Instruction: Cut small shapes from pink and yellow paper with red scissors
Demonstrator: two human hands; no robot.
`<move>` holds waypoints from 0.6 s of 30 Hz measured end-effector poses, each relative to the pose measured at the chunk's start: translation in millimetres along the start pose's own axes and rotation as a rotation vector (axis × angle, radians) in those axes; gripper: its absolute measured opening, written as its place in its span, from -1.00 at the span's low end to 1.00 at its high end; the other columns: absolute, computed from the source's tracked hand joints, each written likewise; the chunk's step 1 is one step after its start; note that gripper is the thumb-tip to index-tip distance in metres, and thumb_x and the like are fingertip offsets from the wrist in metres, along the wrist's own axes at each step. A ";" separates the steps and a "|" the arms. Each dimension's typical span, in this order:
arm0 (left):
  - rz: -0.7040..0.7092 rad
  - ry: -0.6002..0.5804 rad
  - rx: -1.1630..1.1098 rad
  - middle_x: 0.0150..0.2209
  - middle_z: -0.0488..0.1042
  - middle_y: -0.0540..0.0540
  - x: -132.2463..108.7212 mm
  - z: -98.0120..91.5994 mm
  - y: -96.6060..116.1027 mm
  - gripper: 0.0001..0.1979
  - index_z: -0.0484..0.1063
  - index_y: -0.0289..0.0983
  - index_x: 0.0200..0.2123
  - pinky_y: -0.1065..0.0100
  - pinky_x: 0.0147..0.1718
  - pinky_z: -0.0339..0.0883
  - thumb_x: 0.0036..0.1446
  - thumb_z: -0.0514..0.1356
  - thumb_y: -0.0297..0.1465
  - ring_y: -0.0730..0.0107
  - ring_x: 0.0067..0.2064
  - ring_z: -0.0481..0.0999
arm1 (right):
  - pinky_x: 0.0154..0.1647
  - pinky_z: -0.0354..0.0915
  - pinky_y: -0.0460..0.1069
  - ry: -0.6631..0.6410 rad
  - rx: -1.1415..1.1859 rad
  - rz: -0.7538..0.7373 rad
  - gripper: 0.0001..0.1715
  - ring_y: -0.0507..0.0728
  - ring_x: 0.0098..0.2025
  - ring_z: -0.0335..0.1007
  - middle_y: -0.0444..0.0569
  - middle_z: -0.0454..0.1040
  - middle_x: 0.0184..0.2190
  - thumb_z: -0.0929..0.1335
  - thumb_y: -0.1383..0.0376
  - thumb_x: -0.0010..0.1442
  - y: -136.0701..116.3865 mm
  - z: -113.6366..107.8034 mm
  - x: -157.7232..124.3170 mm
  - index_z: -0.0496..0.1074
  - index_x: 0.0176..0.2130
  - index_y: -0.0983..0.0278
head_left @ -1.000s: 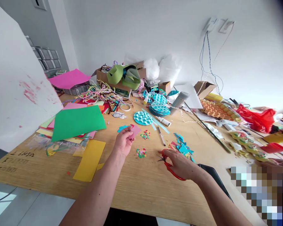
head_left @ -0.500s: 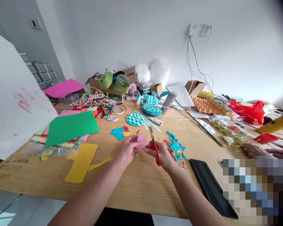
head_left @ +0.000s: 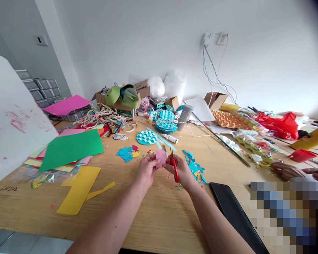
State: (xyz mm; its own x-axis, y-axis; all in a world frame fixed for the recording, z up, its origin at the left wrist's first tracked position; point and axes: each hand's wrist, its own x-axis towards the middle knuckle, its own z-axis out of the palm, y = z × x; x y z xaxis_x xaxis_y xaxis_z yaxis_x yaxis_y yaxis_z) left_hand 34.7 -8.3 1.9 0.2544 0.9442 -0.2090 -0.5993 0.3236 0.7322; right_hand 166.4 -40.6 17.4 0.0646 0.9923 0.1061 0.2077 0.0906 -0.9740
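Observation:
Between thumb and fingers, my left hand [head_left: 148, 169] pinches a small piece of pink paper [head_left: 160, 158] above the table. My right hand [head_left: 182, 171] is closed round red-handled scissors [head_left: 176, 170], whose blades point away from me just right of the paper. The right fingertips reach to the paper's lower edge; whether they grip it I cannot tell. Behind my left hand lies a blue paper cut-out [head_left: 125, 154] with red and yellow bits beside it. Blue paper scraps [head_left: 194, 165] are strewn to the right of my right hand.
Green paper [head_left: 72, 150] tops a stack at left, with yellow paper [head_left: 81, 190] in front. A blue wavy disc [head_left: 146, 137], a grey cylinder [head_left: 184, 118] and a long green stick [head_left: 228, 151] lie beyond. A black tray [head_left: 235, 215] is at right, near another person's hand [head_left: 286, 171].
The view has shifted a little, so the table's things sit further left. Both hands stay close together, with the pink paper turned more upright and the scissors still in my right hand.

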 end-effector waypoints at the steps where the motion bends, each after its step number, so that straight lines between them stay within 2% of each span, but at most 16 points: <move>1: 0.002 -0.003 0.008 -0.45 0.50 -0.06 -0.4 -0.3 -2.6 -0.70 0.45 -0.35 -0.45 0.46 -0.43 0.21 -0.37 0.39 -0.48 0.51 -0.45 0.41 | -0.46 0.16 -0.06 0.028 -0.063 -0.022 -0.64 0.06 -0.49 0.23 -0.17 0.33 -0.54 0.47 0.14 -0.11 2.0 0.1 0.0 0.26 -0.44 0.24; 3: 0.022 0.028 0.036 -0.38 0.49 -0.06 -1.8 -1.2 -6.4 -0.61 0.43 -0.32 -0.36 0.42 -0.36 0.27 -0.35 0.43 -0.43 0.46 -0.38 0.46 | -0.46 0.17 -0.05 0.119 -0.250 -0.101 -0.75 0.07 -0.49 0.24 -0.14 0.34 -0.53 0.40 0.20 -0.02 4.8 -0.5 -1.3 0.23 -0.44 0.22; 6: 0.023 0.079 0.124 -0.32 0.48 -0.06 -5.4 -1.7 -9.1 -0.53 0.41 -0.29 -0.26 0.40 -0.35 0.30 -0.27 0.45 -0.28 0.45 -0.35 0.45 | -0.40 0.19 -0.03 0.244 -0.590 -0.340 -0.89 0.12 -0.42 0.27 -0.08 0.36 -0.47 0.29 0.36 0.05 4.9 -2.0 -6.5 0.20 -0.41 0.22; 8: -0.016 0.016 0.169 -0.33 0.48 -0.08 -8.4 -0.7 -9.4 -0.56 0.43 -0.31 -0.30 0.40 -0.36 0.29 -0.21 0.42 -0.18 0.46 -0.37 0.43 | -0.35 0.20 -0.01 0.261 -0.762 -0.506 -0.85 0.15 -0.36 0.28 -0.03 0.36 -0.43 0.24 0.46 0.05 3.9 -1.9 -11.2 0.18 -0.39 0.22; 10: -0.045 -0.091 0.160 -0.36 0.49 -0.10 -11.5 0.9 -9.1 -0.60 0.46 -0.34 -0.37 0.40 -0.35 0.29 -0.18 0.40 -0.16 0.44 -0.35 0.44 | -0.33 0.20 0.00 0.262 -0.888 -0.611 -0.79 0.17 -0.34 0.25 -0.01 0.34 -0.42 0.23 0.52 0.02 4.2 -0.6 -15.2 0.17 -0.38 0.22; 12: -0.047 -0.171 0.106 -0.40 0.49 -0.10 -14.0 2.6 -8.1 -0.63 0.48 -0.35 -0.41 0.42 -0.34 0.29 -0.14 0.38 -0.15 0.44 -0.34 0.45 | -0.33 0.20 0.01 0.256 -0.979 -0.668 -0.76 0.19 -0.33 0.23 0.00 0.33 -0.43 0.22 0.55 0.00 6.0 1.3 -17.9 0.17 -0.38 0.22; 14: -0.034 -0.203 0.054 -0.43 0.49 -0.08 -15.5 3.6 -6.0 -0.62 0.48 -0.34 -0.44 0.43 -0.34 0.29 -0.11 0.35 -0.11 0.45 -0.36 0.44 | -0.32 0.20 0.03 0.234 -1.034 -0.703 -0.75 0.21 -0.33 0.21 0.02 0.34 -0.43 0.22 0.57 0.00 8.5 2.5 -19.2 0.18 -0.37 0.22; 16: -0.045 -0.178 0.022 -0.43 0.50 -0.08 -15.4 3.6 -3.0 -0.56 0.48 -0.34 -0.43 0.41 -0.33 0.31 -0.13 0.34 -0.04 0.44 -0.36 0.46 | -0.31 0.21 0.04 0.223 -1.052 -0.732 -0.73 0.21 -0.32 0.21 0.02 0.34 -0.42 0.22 0.58 0.00 10.6 2.6 -19.7 0.19 -0.35 0.23; 18: -0.115 -0.103 0.020 -0.42 0.52 -0.10 -14.2 2.4 0.4 -0.48 0.46 -0.33 -0.42 0.37 -0.34 0.34 -0.17 0.31 0.05 0.39 -0.38 0.49 | -0.30 0.21 0.04 0.243 -1.051 -0.753 -0.72 0.21 -0.32 0.21 0.02 0.35 -0.41 0.21 0.59 0.00 11.7 1.7 -20.1 0.20 -0.33 0.23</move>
State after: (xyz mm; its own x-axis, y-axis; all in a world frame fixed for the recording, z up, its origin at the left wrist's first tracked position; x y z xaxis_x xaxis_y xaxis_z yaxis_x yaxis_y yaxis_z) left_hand 32.7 -21.8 6.7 0.3975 0.8894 -0.2257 -0.5466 0.4271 0.7203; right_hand 165.8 -59.3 3.5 -0.2500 0.6779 0.6913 0.9179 0.3932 -0.0535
